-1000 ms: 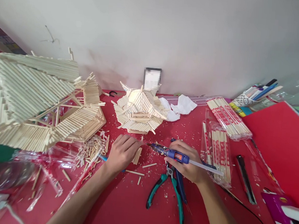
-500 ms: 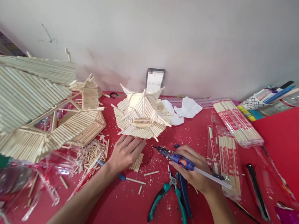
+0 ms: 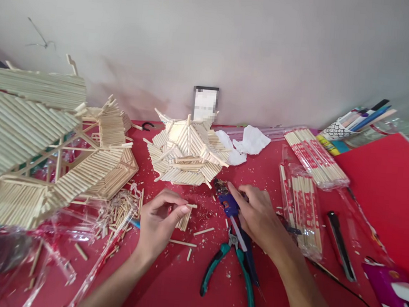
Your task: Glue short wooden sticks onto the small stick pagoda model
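Observation:
My left hand (image 3: 159, 219) pinches a short wooden stick (image 3: 190, 205) between thumb and fingertips, just above a small glued bundle of sticks (image 3: 184, 220) on the red table (image 3: 164, 284). My right hand (image 3: 256, 217) lies over a blue glue gun (image 3: 228, 202) resting on the table, fingers stretched along it, the nozzle pointing toward a small stick-built roof model (image 3: 186, 154). Teal-handled pliers (image 3: 232, 263) lie just below that hand.
A large stick-built structure (image 3: 41, 139) fills the left. Packs of wrapped chopsticks (image 3: 302, 205) lie to the right, with a black knife (image 3: 338, 244), a purple and white device (image 3: 395, 292) and a red board (image 3: 387, 193). White tissue (image 3: 244, 145) lies by the wall. Loose stick offcuts (image 3: 120, 210) litter the table.
My left hand has lifted off the bundle and now pinches a short stick. My right hand has turned the glue gun and laid it down on the table.

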`<state>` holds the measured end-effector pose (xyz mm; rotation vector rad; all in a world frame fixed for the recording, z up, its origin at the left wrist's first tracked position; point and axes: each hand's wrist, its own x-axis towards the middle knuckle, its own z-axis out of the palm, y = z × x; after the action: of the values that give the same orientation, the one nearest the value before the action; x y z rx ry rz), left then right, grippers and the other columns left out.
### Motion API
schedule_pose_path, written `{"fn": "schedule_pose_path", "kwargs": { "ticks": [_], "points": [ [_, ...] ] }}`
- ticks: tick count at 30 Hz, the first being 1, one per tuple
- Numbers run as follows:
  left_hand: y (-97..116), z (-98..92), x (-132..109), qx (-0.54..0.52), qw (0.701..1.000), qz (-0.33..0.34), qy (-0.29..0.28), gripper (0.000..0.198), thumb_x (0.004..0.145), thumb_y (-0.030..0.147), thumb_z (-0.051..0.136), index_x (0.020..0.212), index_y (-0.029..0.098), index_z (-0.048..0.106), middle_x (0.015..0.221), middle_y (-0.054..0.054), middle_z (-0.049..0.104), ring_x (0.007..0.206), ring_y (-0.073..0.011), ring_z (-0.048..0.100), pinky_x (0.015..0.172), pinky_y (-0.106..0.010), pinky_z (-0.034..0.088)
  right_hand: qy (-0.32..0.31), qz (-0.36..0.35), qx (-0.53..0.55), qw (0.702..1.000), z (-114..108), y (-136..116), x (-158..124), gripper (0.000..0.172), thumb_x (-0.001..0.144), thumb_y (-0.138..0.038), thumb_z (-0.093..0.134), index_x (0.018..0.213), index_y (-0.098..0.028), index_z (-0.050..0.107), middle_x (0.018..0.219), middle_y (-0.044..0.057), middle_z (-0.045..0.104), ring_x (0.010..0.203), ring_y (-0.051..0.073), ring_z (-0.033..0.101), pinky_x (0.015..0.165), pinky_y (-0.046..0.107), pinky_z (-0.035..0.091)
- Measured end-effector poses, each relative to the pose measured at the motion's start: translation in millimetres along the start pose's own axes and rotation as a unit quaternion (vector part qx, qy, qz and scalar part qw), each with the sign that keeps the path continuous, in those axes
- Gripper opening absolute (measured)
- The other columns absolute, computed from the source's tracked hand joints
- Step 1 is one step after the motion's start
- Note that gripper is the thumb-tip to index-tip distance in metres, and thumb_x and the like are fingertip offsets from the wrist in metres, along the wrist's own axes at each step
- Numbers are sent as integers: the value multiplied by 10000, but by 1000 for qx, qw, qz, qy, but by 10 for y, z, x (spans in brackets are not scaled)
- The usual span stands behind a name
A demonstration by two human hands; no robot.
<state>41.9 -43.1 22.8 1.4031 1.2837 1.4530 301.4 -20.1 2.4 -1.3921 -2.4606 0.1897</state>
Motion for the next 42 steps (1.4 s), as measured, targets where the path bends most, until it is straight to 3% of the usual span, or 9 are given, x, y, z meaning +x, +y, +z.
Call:
{"fn": "schedule_pose_path", "kwargs": {
  "ticks": [4,7,10,14,26,30,34,38,42],
  "points": [
    [-39,12,-126,-102,989,-110,14,220,794,405,785,767,208,690,725,-8,662,654,-132,591,600,-254,491,-31,-33,64,997,-330,-245,-17,695,853,-47,467,1521,-225,390,1352,151,556,1237,330,536,986,544,491],
    [-86,43,-201,-138,982,-132,4,299,753,472,805,753,203,675,732,-9,651,631,-124,565,583,-250,481,47,-41,156,986,-535,-540,31,375,945,-168,545,1293,-288,616,1116,90,658,1049,261,626,903,445,537],
    [-91,77,-247,-147,980,-133,-2,313,737,471,820,736,197,668,739,-8,647,653,-127,575,620,-255,494,141,-47,238,960,-554,-835,126,166,956,-230,628,1103,-275,689,897,46,664,846,200,635,789,365,547],
    [-76,94,-278,-153,979,-131,7,287,744,435,825,736,194,669,727,3,642,662,-121,583,643,-244,505,198,-68,224,952,-412,-1057,217,97,945,-204,656,1008,-228,726,799,36,633,737,165,564,692,306,510],
    [-155,147,-360,-180,976,-114,45,236,742,376,838,730,196,686,729,13,637,674,-109,581,650,-216,496,213,-78,98,969,-265,-1113,215,109,968,-181,620,868,-195,664,754,33,628,710,169,516,706,335,390],
    [-164,147,-354,-215,963,-146,65,242,727,370,852,748,195,686,725,23,624,643,-96,545,637,-214,477,220,-88,30,971,-217,-1118,206,161,983,-151,564,843,-198,627,728,27,607,670,166,492,687,344,347],
    [-128,169,-295,-287,934,-195,79,299,721,417,851,741,183,666,675,34,582,592,-78,476,590,-201,431,239,-94,75,964,-238,-1102,178,178,968,-96,529,831,-183,599,735,40,588,687,174,496,688,343,365],
    [-80,209,-254,-374,898,-224,59,322,751,411,833,701,172,623,610,50,503,565,-65,415,571,-192,389,247,-88,146,954,-307,-1046,122,131,924,-57,567,906,-174,622,793,55,589,732,183,495,706,347,410],
    [-62,229,-263,-413,880,-233,43,301,787,380,811,714,176,602,618,54,479,566,-67,395,567,-201,368,251,-78,172,949,-354,-994,102,202,911,-25,563,1011,-176,655,828,58,590,755,184,507,710,348,439]
  ]
}}
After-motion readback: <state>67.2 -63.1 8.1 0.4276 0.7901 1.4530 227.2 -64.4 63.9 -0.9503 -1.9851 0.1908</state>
